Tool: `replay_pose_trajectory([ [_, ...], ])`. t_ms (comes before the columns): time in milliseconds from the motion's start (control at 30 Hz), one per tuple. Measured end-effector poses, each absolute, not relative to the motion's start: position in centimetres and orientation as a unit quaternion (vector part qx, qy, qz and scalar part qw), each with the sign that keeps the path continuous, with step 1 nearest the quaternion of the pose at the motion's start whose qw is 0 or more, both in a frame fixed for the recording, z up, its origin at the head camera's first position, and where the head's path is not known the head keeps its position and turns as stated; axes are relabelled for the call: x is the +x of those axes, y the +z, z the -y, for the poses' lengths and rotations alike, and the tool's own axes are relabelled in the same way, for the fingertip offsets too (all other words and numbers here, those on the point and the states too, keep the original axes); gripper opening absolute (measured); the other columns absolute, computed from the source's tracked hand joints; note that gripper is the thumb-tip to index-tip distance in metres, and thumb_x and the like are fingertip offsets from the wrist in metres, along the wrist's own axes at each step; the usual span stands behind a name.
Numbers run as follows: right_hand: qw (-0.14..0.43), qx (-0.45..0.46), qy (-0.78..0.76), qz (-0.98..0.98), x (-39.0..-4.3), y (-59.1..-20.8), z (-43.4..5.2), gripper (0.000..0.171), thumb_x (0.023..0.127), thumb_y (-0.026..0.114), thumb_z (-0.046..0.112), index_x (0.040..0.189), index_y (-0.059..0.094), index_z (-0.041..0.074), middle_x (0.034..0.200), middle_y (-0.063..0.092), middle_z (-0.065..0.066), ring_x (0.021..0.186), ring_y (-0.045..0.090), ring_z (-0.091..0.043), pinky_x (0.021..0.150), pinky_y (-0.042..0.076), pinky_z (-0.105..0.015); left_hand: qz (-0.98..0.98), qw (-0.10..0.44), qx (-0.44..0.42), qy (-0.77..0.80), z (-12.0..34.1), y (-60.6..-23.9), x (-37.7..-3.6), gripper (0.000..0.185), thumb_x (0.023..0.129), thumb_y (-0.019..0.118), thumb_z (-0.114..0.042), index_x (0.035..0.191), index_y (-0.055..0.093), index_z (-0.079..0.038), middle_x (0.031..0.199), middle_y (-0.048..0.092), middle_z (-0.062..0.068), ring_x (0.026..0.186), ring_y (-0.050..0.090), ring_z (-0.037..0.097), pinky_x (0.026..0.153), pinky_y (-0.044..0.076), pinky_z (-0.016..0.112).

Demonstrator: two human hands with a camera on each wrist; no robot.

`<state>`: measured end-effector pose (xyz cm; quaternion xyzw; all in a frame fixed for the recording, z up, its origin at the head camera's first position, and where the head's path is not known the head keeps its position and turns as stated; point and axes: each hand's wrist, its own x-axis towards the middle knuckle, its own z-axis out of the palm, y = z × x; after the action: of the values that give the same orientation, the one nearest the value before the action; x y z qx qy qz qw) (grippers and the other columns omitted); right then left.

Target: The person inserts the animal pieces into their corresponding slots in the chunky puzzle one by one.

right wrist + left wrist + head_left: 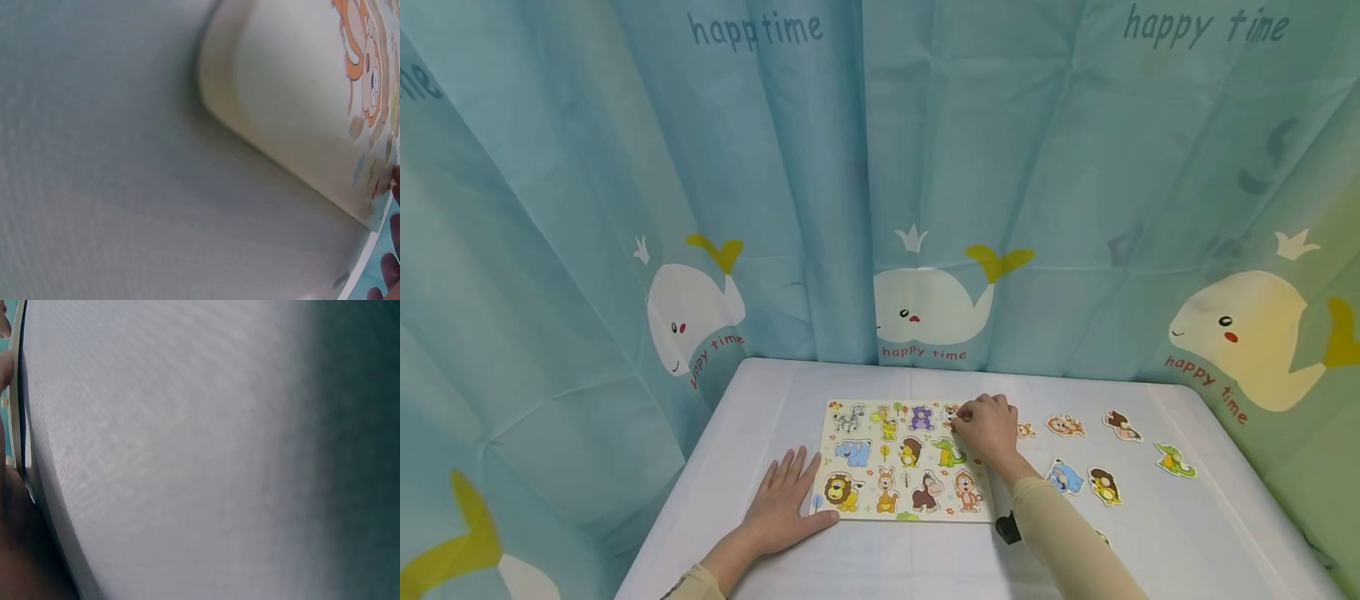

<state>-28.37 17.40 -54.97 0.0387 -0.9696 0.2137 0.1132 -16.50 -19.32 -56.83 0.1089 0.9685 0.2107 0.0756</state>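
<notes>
A wooden animal puzzle board (880, 475) lies flat on the table, with rows of cartoon animals. At its top right corner, my right hand (988, 427) has its thumb and fingers curled at the tiger puzzle piece (950, 412), pinching it and partly covering it. My left hand (784, 504) rests with spread fingers beside the board's left edge, its thumb near the lower left corner. In the right wrist view, the board (287, 94) shows a rounded corner and a monkey picture; fingertips (395, 231) appear at the right edge. The left wrist view shows mostly blurred tablecloth.
Loose puzzle pieces lie right of the board: a monkey (1065, 426), a gorilla (1122, 426), a crocodile (1173, 460), an elephant (1064, 477) and a hedgehog (1104, 486). Another piece (1026, 431) is partly behind the right hand. A blue curtain (820, 208) hangs behind the white table (940, 567).
</notes>
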Motion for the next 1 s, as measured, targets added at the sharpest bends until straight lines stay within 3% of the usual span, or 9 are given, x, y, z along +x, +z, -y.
replay_pose_trajectory([
  [533,0.106,0.038,0.211,0.971,-28.3,-54.7,-17.3,0.015,0.09,0.078,0.031,0.089,0.08,0.017,0.091,0.064,-0.001,0.1,0.052,-0.031,0.087,0.04,-0.054,-0.968,0.072,0.11,0.215,19.3,-56.5,-16.4,0.107,0.085,0.063,-0.074,0.161,0.03,-0.006,0.169,0.016,0.019,0.156,0.007,0.039,0.124,0.003,0.058],
  [833,0.083,0.054,0.26,0.961,-27.5,-53.4,-19.8,0.028,0.092,0.077,0.035,0.111,0.079,0.014,0.105,0.068,-0.006,0.11,0.051,-0.033,0.092,0.04,-0.056,-0.969,0.054,0.112,0.211,19.4,-57.5,-16.6,0.108,0.083,0.063,-0.076,0.161,0.032,-0.007,0.169,0.017,0.018,0.156,0.008,0.038,0.124,0.003,0.058],
  [1000,0.109,0.078,0.283,0.95,-26.8,-52.0,-22.3,0.025,0.092,0.077,0.027,0.112,0.079,0.012,0.104,0.07,-0.006,0.104,0.053,-0.032,0.088,0.041,-0.055,-0.971,0.049,0.11,0.206,19.5,-57.7,-16.6,0.108,0.083,0.062,-0.077,0.161,0.032,-0.008,0.169,0.017,0.017,0.156,0.008,0.038,0.124,0.003,0.057],
])
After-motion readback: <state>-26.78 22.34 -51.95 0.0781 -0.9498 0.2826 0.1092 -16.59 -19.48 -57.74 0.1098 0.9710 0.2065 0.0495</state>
